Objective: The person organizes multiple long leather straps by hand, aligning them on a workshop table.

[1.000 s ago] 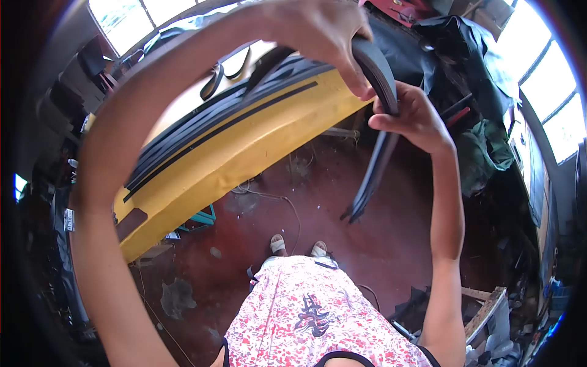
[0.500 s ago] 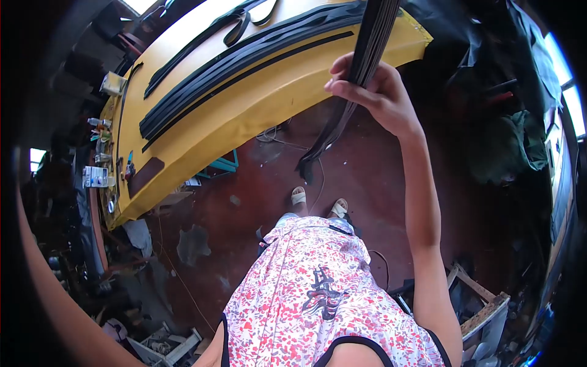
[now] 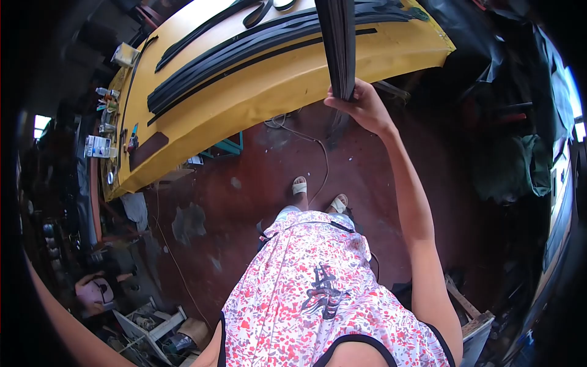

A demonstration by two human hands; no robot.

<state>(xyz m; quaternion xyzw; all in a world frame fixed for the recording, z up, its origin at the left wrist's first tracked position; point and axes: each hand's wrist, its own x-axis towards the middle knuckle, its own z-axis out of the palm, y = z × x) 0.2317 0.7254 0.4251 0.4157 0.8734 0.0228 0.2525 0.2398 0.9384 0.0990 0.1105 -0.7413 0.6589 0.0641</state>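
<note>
My right hand [image 3: 362, 109] is closed around the lower end of a bundle of long dark strips [image 3: 337, 46]. The bundle rises nearly upright, past the top edge of the view, in front of the yellow table [image 3: 244, 113]. My thumb lies across the near side of the strips, and some fingers are hidden behind them. Behind the bundle, more black strips [image 3: 226, 67] lie side by side along the tabletop. Only my left arm shows at the lower left edge; its hand is out of view.
A dark flat piece [image 3: 148, 150] and small tools [image 3: 132, 140] lie at the table's left end, near a white box [image 3: 98, 147]. A cable [image 3: 324, 159] runs over the red floor. A person [image 3: 95, 290] is at the lower left, beside a white crate [image 3: 150, 327].
The bundle has swung from a slant to nearly upright. Its loose ends, which hung well below my right hand, now sit about level with it. That hand has moved slightly left and down.
</note>
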